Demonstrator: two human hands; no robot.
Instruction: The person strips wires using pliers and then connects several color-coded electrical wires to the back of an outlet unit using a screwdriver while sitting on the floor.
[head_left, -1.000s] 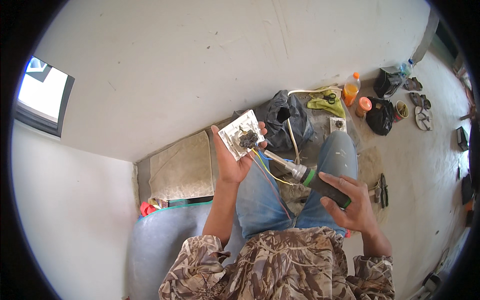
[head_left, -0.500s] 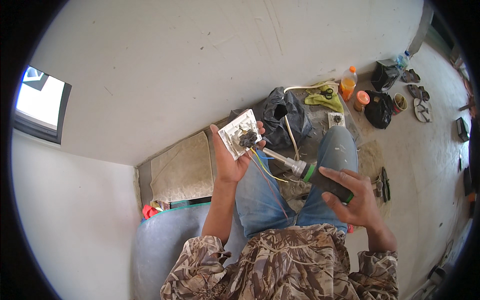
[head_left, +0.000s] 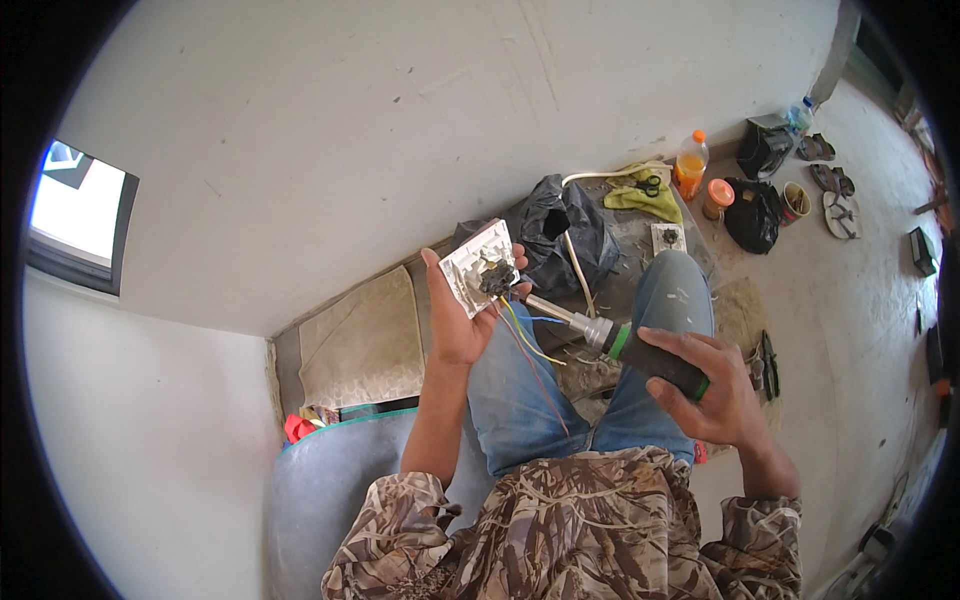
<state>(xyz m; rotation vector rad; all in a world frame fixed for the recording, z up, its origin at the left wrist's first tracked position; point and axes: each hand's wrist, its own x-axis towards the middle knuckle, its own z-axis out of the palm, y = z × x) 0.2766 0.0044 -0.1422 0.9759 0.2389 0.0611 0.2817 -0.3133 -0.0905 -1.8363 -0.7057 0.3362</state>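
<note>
My left hand [head_left: 459, 335] holds a white electrical socket plate [head_left: 472, 266] with its back facing up. A black terminal block [head_left: 497, 279] sits on that back, and blue, yellow-green and brown wires [head_left: 531, 349] trail from it over my lap. With my right hand [head_left: 718, 388] I grip a thick screwdriver [head_left: 655, 362] by its black handle with green bands, thumb and forefinger along its sides. The metal shaft reaches toward the terminal block; whether the tip touches a screw is hidden beside my left fingers.
Beyond my knees lie a black plastic bag [head_left: 598, 252], a white cable [head_left: 577, 265], scissors [head_left: 652, 186] on a green cloth [head_left: 640, 204], and a second socket [head_left: 668, 238]. Pliers [head_left: 769, 365] rest on the right. An orange drink bottle [head_left: 690, 167] stands by the wall [head_left: 400, 130].
The view has shifted slightly, and the loose wire ends have swung a little to the left. Both hands keep their hold on the socket plate and the screwdriver.
</note>
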